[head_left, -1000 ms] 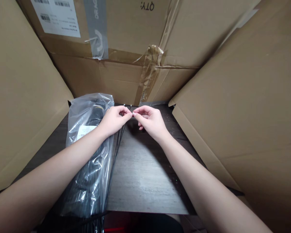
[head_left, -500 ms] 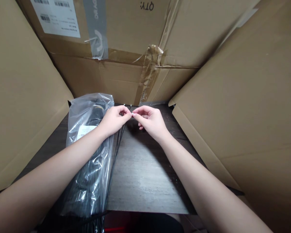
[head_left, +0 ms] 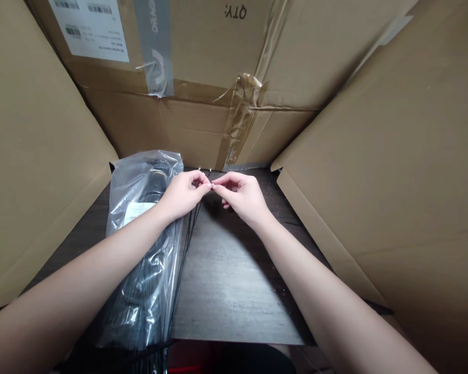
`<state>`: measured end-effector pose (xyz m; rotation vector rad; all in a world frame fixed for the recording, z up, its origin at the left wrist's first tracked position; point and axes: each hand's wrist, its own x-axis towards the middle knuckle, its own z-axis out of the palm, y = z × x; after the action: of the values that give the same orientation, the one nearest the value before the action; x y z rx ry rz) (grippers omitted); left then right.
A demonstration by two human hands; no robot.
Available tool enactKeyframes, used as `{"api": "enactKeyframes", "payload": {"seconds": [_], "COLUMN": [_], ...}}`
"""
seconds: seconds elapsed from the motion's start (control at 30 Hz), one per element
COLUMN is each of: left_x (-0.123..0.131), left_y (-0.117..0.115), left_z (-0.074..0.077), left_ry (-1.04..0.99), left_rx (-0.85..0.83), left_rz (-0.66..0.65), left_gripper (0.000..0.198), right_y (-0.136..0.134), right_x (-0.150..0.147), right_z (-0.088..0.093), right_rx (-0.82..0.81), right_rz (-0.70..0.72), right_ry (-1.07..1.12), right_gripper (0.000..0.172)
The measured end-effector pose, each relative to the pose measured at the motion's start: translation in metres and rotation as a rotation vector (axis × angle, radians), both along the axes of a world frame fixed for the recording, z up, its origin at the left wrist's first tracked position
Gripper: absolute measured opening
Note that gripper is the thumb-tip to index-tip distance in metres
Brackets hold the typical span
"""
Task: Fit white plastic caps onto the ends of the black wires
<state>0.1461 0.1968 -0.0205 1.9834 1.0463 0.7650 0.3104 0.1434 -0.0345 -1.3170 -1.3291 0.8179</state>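
My left hand (head_left: 186, 193) is closed in a pinch, its thumb and index fingertips meeting those of my right hand (head_left: 239, 193). My right hand pinches at the same spot, its other fingers curled beneath. What sits between the fingertips is tiny and mostly covered. Several thin black cables (head_left: 187, 236) run up from the near edge of the table to my left hand; a couple of light-tipped ends show just beyond its fingers. Under my left forearm lies a clear plastic bag (head_left: 119, 182) with a white label (head_left: 137, 210) and dark bundled contents.
The dark wooden table (head_left: 230, 291) ends just in front of my body. A taped cardboard box (head_left: 195, 124) stands at the back. Cardboard panels rise on the left (head_left: 35, 135) and right (head_left: 405, 156), enclosing the work spot.
Both hands keep their pinch and have barely moved. The fingertips sit very slightly lower and to the left. The small light bit between them shows less now.
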Motion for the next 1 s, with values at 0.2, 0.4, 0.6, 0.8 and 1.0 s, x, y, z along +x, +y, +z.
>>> {"api": "enactKeyframes", "payload": {"seconds": [0.2, 0.4, 0.6, 0.8, 1.0], "left_x": [-0.0007, -0.0009, 0.0007, 0.0015, 0.0007], "left_y": [-0.0005, 0.0005, -0.0012, -0.0006, 0.0027], "left_z": [0.0003, -0.0026, 0.0002, -0.0013, -0.0065], "left_ry": [0.017, 0.024, 0.011, -0.014, -0.019], "left_rx": [0.01, 0.027, 0.017, -0.025, -0.033], "left_rz": [-0.007, -0.02, 0.007, -0.002, -0.005], "left_gripper": [0.016, 0.016, 0.018, 0.022, 0.025], "right_y": [0.0002, 0.0002, -0.0003, 0.0005, 0.0011], "right_x": [-0.0007, 0.0007, -0.0015, -0.0016, -0.0014], "right_z": [0.0002, -0.0005, 0.0009, 0.0013, 0.0018], "right_rx": [-0.011, -0.017, -0.013, -0.037, -0.053], "right_rz": [0.012, 0.02, -0.014, -0.061, -0.057], "right_ry": [0.028, 0.008, -0.01, 0.056, 0.087], "right_gripper": [0.028, 0.028, 0.023, 0.032, 0.027]}}
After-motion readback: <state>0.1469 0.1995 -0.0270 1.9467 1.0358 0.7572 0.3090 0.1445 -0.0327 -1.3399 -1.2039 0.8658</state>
